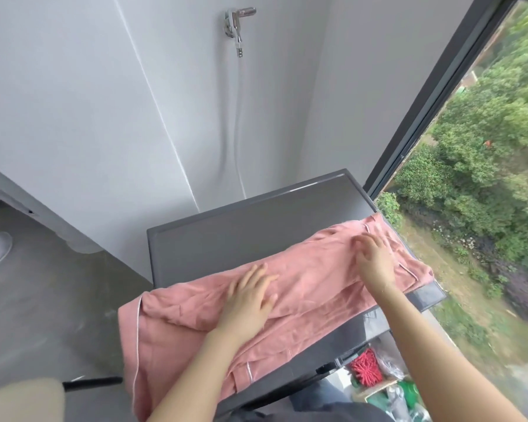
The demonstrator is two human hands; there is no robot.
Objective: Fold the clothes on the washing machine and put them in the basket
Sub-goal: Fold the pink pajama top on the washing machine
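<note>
Grey washing machine top [256, 217] beside a window [439, 86], pink garment [302, 281] spread across its front half.

Nearest, the garment's left end drooped over the machine's front-left edge; white piping showed along its hem. Left hand [247, 296] lay flat on the cloth near the middle, fingers straight and slightly spread. Right hand [372, 257] rested farther right on the fabric, fingers loosely bent; grip could not be told. Behind, a tap [238, 22] and hose [241, 117] hung on the white wall.

Home laundry nook: washing machine [256, 220], wall tap [237, 22]
</note>
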